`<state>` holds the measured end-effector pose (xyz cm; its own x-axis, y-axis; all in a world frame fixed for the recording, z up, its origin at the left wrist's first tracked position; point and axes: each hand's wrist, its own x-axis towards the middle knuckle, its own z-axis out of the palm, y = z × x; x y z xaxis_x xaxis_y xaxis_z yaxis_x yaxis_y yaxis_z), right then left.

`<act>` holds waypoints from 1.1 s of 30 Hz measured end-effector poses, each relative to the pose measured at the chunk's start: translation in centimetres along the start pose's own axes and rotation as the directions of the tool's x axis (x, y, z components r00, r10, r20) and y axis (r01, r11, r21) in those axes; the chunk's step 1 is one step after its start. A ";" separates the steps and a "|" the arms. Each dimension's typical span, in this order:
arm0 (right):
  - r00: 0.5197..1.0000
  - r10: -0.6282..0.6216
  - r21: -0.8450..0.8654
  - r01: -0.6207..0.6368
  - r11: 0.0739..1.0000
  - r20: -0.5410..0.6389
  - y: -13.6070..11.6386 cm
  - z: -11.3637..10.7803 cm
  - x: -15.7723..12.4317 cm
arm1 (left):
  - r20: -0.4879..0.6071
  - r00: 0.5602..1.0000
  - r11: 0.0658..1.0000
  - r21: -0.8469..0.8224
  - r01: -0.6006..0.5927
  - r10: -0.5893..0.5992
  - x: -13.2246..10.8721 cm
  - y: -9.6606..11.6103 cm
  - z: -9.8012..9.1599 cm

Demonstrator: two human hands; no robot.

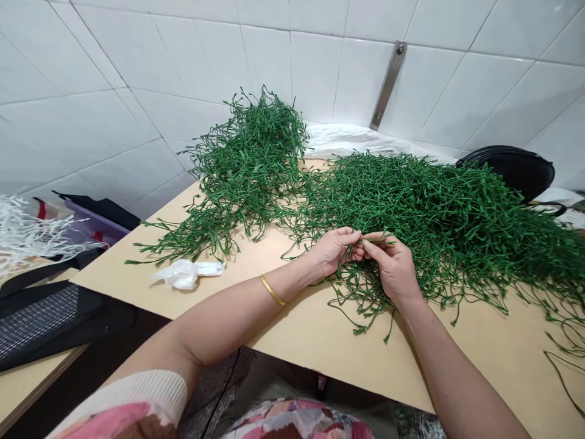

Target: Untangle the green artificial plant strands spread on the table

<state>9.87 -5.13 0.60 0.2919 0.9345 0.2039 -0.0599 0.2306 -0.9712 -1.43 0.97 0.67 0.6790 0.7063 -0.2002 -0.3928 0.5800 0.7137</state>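
Observation:
My left hand [340, 249] and my right hand [392, 265] meet over the middle of the table, their thumbs and fingers pinched on a thin green cord [377, 241]. Its lower part is lost among other strands beneath my hands. Right behind them spreads a large tangled heap of green cords [397, 195] with small knotted tips. A second, taller pile of green cords [256, 140] stands to the left, toward the wall. A crumpled white tissue [187, 273] lies left of my left forearm.
The beige tabletop [283, 317] reaches to a white tiled wall [265, 55] with a metal strip [388, 85]. A black rounded case [512, 167] sits behind the heap at right. White strands [36, 231] and a black mesh item [41, 320] lie at far left.

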 end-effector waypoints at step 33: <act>0.997 0.077 -0.075 -0.077 0.994 -0.003 0.0 -0.4 0.3 | -0.067 0.998 0.991 -0.134 0.001 -0.010 -0.1 1.2 -0.4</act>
<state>10.33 -4.99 0.63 0.2894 0.9487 0.1277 -0.0104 0.1365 -0.9906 -2.17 1.77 1.29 0.6398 0.7260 -0.2523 -0.4718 0.6301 0.6167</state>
